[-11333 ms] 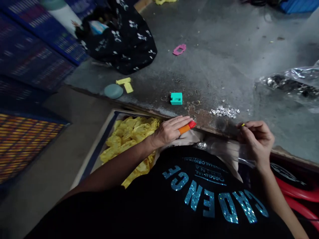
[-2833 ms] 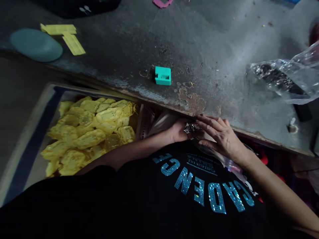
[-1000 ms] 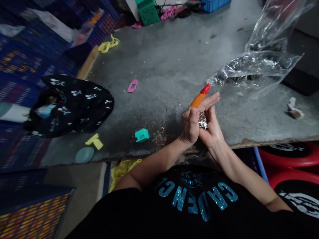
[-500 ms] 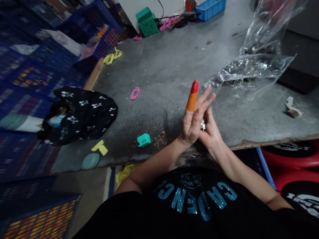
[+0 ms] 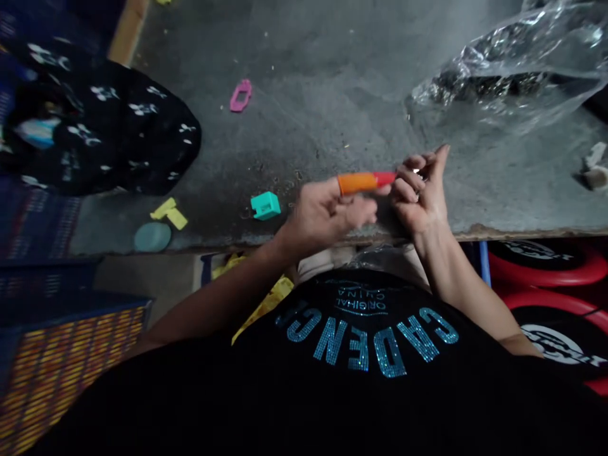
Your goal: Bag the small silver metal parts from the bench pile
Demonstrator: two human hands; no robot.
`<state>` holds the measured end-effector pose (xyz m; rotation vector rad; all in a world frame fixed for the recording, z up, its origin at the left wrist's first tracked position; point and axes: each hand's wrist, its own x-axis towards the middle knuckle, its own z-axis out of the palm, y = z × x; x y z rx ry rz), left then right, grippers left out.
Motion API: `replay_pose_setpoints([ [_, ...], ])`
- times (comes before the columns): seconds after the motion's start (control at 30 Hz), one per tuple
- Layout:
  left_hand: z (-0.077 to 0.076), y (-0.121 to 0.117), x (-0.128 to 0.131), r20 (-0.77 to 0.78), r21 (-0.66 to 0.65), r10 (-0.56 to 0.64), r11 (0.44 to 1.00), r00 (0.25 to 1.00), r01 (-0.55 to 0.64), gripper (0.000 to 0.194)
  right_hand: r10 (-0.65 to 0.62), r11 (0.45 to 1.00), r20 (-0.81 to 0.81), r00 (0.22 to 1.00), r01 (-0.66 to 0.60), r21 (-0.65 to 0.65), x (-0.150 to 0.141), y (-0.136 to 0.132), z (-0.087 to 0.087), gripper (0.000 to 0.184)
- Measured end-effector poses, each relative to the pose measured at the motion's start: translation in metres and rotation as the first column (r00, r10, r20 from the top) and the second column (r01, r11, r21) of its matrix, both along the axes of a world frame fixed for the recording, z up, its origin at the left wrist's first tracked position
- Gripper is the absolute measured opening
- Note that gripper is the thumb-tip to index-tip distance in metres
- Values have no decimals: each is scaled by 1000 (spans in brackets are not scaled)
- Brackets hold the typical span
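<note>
Both hands meet just above the front edge of the grey table (image 5: 332, 76). My left hand (image 5: 323, 212) has an orange and red finger cot (image 5: 365, 182) on its index finger, which stretches right and touches my right hand; its other fingers reach the same way, blurred, with nothing seen in them. My right hand (image 5: 422, 199) is curled, palm towards me, and a small shiny metal piece (image 5: 417, 170) glints among its bent fingers. A clear plastic bag of small metal parts (image 5: 498, 79) lies at the table's far right.
On the table lie a teal block (image 5: 265, 205), a pink piece (image 5: 240, 95), yellow strips (image 5: 170, 213), a teal disc (image 5: 152, 236), a black patterned bag (image 5: 109, 133) and a white scrap (image 5: 593, 168). Below the table are yellow parts (image 5: 270, 297), red and black discs (image 5: 546, 269) and crates (image 5: 52, 342).
My left index finger with the cot has swung down from upright to level, pointing at the right hand. The right hand has curled more. The view has tipped down towards the table edge.
</note>
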<state>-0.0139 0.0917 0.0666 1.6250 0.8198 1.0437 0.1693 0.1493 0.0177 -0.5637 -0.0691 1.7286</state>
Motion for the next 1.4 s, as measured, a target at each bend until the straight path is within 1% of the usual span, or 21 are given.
replay_pose_setpoints([
  [0.07,-8,-23,-15,-239,80,-40,995,970,61,43,-20,1000,8,1000,20,12,0,-1,5,51],
  [0.13,-11,-36,-19,-379,246,-54,956,924,157,51,-2,1000,28,1000,2,26,-2,-2,10,59],
  [0.2,-9,-40,-14,-470,404,-69,869,880,284,51,7,1000,19,1000,-8,30,-5,-4,13,62],
  [0.27,-6,-38,-6,-553,503,-65,768,830,395,42,10,999,34,999,-12,48,-7,-7,15,64],
  [0.33,0,-35,2,-635,543,-23,698,772,467,29,19,996,88,996,-26,85,-7,-9,15,67],
  [0.4,6,-34,7,-700,563,43,647,713,514,20,23,991,132,991,-40,127,-6,-12,14,69],
  [0.5,18,-40,11,-766,576,129,572,630,584,18,30,981,130,991,-54,184,-3,-17,14,70],
  [0.53,23,-43,11,-783,573,155,557,602,601,18,35,978,123,992,-59,199,-2,-19,14,70],
  [0.6,30,-51,10,-812,558,215,559,542,614,19,49,974,117,992,-74,214,1,-23,17,70],
  [0.67,36,-58,8,-833,541,268,577,484,612,20,62,973,124,990,-88,214,4,-27,19,69],
  [0.73,40,-65,4,-859,506,285,598,424,622,20,71,973,126,989,-97,211,10,-31,20,68],
  [0.8,42,-70,1,-904,425,255,638,344,642,16,82,971,116,990,-106,213,17,-33,19,67],
  [0.87,44,-74,-2,-954,300,204,704,222,643,7,100,968,107,989,-122,221,24,-36,15,66],
  [0.93,47,-75,-3,-984,178,154,764,93,621,15,115,962,104,988,-137,238,29,-40,13,65],
  [0.97,48,-75,-4,-990,135,134,781,48,610,17,121,958,104,987,-143,250,31,-42,13,65],
  [1.0,49,-74,-5,-992,111,122,791,23,602,18,127,953,104,986,-150,262,32,-46,15,65],
  [1.07,50,-70,-7,-991,128,131,801,37,585,21,141,944,118,983,-170,284,30,-56,24,64],
  [1.17,46,-66,-9,-974,225,173,799,145,557,23,170,929,171,971,-216,301,17,-73,47,67],
  [1.27,36,-65,-8,-947,308,196,779,255,546,18,159,938,246,956,-224,265,-4,-84,70,70],
  [1.33,28,-66,-7,-919,371,225,767,323,524,17,145,951,288,947,-213,223,-19,-87,77,70],
  [1.4,21,-69,-6,-888,429,257,764,382,483,17,130,961,314,941,-198,195,-31,-86,78,68],
])
